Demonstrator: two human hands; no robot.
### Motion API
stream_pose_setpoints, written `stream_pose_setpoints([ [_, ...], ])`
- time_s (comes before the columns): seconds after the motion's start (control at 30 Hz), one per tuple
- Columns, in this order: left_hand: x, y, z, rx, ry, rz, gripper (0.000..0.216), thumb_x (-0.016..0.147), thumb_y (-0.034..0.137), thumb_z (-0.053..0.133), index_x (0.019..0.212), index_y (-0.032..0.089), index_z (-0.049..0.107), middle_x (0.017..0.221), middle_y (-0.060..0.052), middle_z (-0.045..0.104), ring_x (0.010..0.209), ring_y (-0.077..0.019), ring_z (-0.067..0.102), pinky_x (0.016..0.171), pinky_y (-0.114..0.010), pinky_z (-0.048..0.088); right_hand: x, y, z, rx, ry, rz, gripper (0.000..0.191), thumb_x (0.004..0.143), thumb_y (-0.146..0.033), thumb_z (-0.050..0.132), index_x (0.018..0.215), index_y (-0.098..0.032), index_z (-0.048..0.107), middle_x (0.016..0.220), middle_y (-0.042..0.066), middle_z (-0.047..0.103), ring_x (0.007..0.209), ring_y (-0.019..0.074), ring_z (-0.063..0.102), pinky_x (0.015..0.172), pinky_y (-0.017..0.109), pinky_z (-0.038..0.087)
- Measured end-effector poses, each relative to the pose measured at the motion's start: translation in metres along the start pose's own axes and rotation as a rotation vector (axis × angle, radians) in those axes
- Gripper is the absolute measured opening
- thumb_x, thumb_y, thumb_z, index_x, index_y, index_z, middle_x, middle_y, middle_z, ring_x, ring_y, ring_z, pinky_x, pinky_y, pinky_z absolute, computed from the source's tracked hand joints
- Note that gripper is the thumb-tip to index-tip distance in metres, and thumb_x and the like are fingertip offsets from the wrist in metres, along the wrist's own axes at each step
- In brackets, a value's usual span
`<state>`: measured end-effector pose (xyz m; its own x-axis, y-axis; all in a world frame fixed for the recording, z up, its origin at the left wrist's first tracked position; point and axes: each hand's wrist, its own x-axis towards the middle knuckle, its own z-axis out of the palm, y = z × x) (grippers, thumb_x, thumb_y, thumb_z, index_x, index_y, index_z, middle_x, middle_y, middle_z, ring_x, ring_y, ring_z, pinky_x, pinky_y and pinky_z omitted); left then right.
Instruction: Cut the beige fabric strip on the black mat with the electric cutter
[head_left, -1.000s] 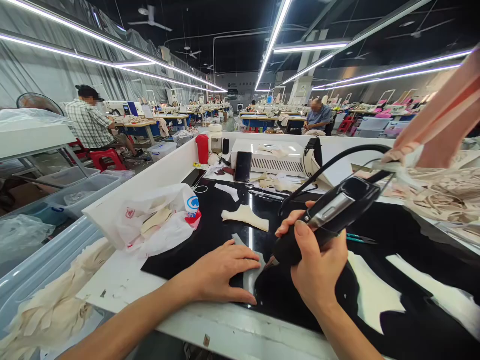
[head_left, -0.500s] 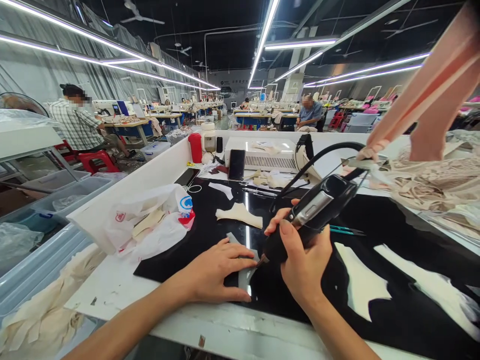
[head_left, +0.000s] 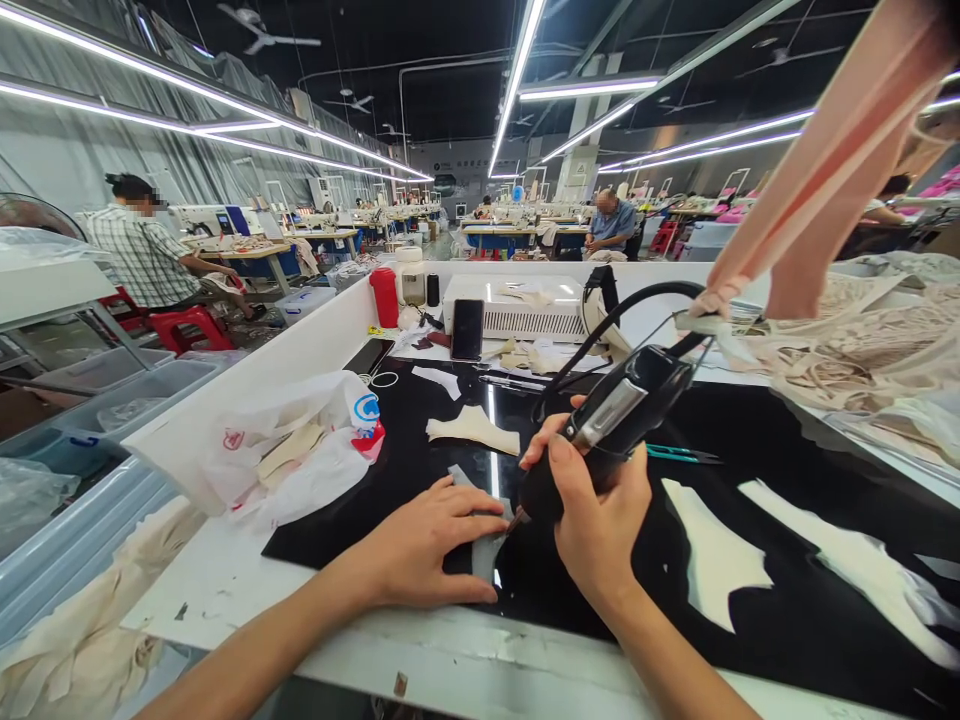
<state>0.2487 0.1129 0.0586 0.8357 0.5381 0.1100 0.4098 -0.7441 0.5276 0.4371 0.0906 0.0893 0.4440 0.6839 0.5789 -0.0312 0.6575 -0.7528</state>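
My right hand (head_left: 596,520) is wrapped round a black electric cutter (head_left: 626,400), tilted with its narrow tip pointing down and left. The tip meets the edge of a thin grey strip-like piece (head_left: 484,560) on the glossy black board (head_left: 420,500). Flat over that piece lies my left hand (head_left: 431,545), fingers spread, just left of the tip; part of the piece is hidden beneath it. A cream fabric piece (head_left: 476,430) lies beyond my left hand. To the right of my right hand are a second cream cut piece (head_left: 712,555) and teal-handled thread snips (head_left: 679,454).
A cable (head_left: 600,325) and hanging pink fabric (head_left: 810,180) rise behind the cutter. On the left sits a white plastic bag (head_left: 300,450) with scraps. A phone (head_left: 467,330), a red bottle (head_left: 384,297) and a white box (head_left: 517,308) stand at the back. Cream fabric (head_left: 870,350) is heaped right.
The whole view has shifted slightly. The cutter's tip has barely moved along the grey piece's edge, and my left hand keeps its place on it.
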Motion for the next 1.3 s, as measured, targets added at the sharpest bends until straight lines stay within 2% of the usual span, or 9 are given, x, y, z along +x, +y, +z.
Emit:
stream_pose_setpoints([
  [0.23,0.000,-0.003,0.001,-0.005,0.013,0.024,0.067,0.085,0.051,0.082,0.144,0.028,0.061,0.151,-0.010,0.058,0.140,-0.0319,0.054,0.128,-0.058,0.021,-0.002,-0.006,0.002,0.090,0.022,0.070,0.021,0.090,-0.032,0.077,0.101,-0.026,0.060,0.084,-0.004,0.069,0.065,0.0128,0.064,0.063,0.029,0.056],
  [0.37,0.000,-0.003,0.001,-0.008,0.018,0.027,0.065,0.085,0.049,0.082,0.143,0.028,0.062,0.150,-0.010,0.059,0.139,-0.0312,0.055,0.128,-0.057,0.021,-0.007,-0.009,0.003,0.101,-0.010,0.089,0.023,0.090,-0.033,0.078,0.104,-0.027,0.060,0.085,-0.004,0.068,0.065,0.0126,0.064,0.064,0.029,0.056],
  [0.57,-0.001,-0.006,0.003,-0.004,0.023,0.035,0.066,0.086,0.054,0.079,0.143,0.028,0.061,0.152,-0.011,0.058,0.140,-0.0316,0.054,0.128,-0.058,0.022,-0.009,-0.009,0.004,0.098,-0.011,0.109,0.038,0.089,-0.032,0.077,0.120,-0.027,0.057,0.084,-0.004,0.068,0.064,0.0137,0.064,0.062,0.029,0.056],
  [0.77,-0.001,-0.006,0.004,-0.005,0.019,0.032,0.065,0.088,0.056,0.077,0.144,0.027,0.061,0.151,-0.012,0.057,0.140,-0.0324,0.054,0.128,-0.059,0.021,-0.008,-0.011,0.005,0.069,-0.016,0.123,0.035,0.090,-0.033,0.076,0.119,-0.027,0.058,0.083,-0.003,0.068,0.065,0.0144,0.064,0.061,0.030,0.056],
  [1.07,0.001,-0.008,0.005,-0.010,0.022,0.064,0.062,0.089,0.051,0.076,0.143,0.027,0.061,0.155,-0.011,0.054,0.142,-0.0329,0.052,0.127,-0.060,0.020,-0.019,-0.016,0.006,0.158,-0.033,0.149,0.037,0.087,-0.035,0.080,0.117,-0.027,0.059,0.083,-0.004,0.069,0.062,0.0141,0.065,0.062,0.031,0.057],
  [1.3,0.000,-0.008,0.004,-0.003,0.018,0.080,0.057,0.089,0.052,0.076,0.139,0.026,0.064,0.154,-0.012,0.055,0.142,-0.0333,0.051,0.127,-0.061,0.020,-0.018,-0.015,0.007,0.152,-0.044,0.148,0.031,0.089,-0.033,0.078,0.114,-0.027,0.060,0.083,-0.003,0.069,0.063,0.0138,0.066,0.060,0.030,0.056],
])
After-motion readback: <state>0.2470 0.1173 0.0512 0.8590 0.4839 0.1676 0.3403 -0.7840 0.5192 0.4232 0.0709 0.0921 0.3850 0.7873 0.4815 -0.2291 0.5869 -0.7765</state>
